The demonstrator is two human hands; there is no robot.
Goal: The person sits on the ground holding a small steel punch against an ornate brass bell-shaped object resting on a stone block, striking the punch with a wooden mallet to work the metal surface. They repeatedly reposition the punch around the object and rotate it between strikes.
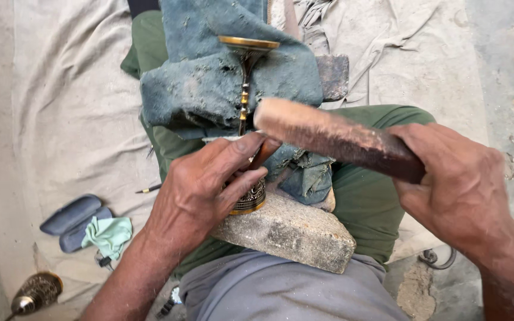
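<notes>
My left hand grips an engraved brass goblet by its cup, holding it down on a grey stone block that lies across my lap. The goblet's slim beaded stem and round foot point away from me, resting against a dusty blue cloth. My right hand is closed around a wooden mallet-like block, whose worn end hovers just above the stem near my left thumb.
A pale cloth covers the ground. On it at the left lie a dark spectacle case with a green wiping cloth, a thin pencil-like tool, and another brass piece at the lower left corner. A second stone sits behind the blue cloth.
</notes>
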